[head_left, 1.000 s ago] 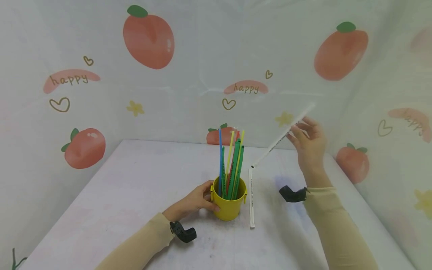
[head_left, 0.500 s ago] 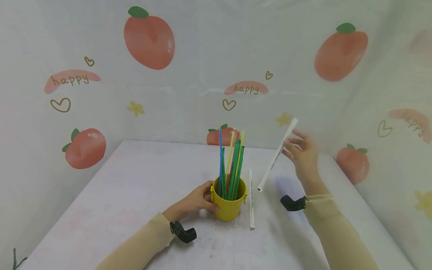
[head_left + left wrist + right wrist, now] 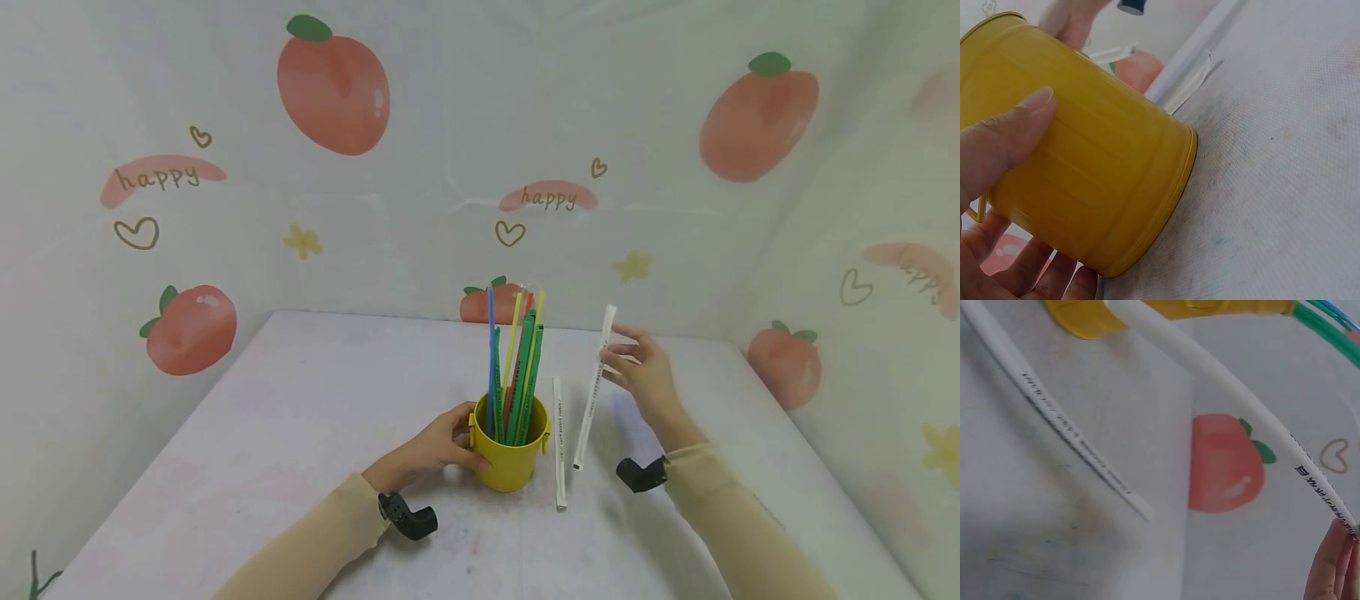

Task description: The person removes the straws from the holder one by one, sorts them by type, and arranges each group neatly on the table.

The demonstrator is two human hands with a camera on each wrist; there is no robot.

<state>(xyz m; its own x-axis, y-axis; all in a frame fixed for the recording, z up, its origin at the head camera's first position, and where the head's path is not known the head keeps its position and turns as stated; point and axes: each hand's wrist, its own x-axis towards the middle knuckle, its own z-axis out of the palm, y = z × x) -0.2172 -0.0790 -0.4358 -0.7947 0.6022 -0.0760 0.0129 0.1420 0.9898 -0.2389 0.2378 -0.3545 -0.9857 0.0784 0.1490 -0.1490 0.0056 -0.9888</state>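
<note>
Head view: note white straw (image 3: 595, 387), right of centre, pinched in right hand (image 3: 641, 371), just lowered and steepened, hence nearer parallel with straw bundle (image 3: 520, 375) in yellow bucket (image 3: 506, 471), centre. Note loose straw (image 3: 559, 442) between, gap inside bucket's right side. Left wrist view: left hand (image 3: 997, 156) part-wrapped around bucket, upright on table (image 3: 1272, 187). Right wrist view: fingertip pinch, lower right; table edge, mid-frame.

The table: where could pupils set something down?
Bare table stretches left of the left hand to the backdrop, and between the sleeves before the yellow bucket. Crowded: the bucket's right, where one white straw lies and the right hand holds another.
</note>
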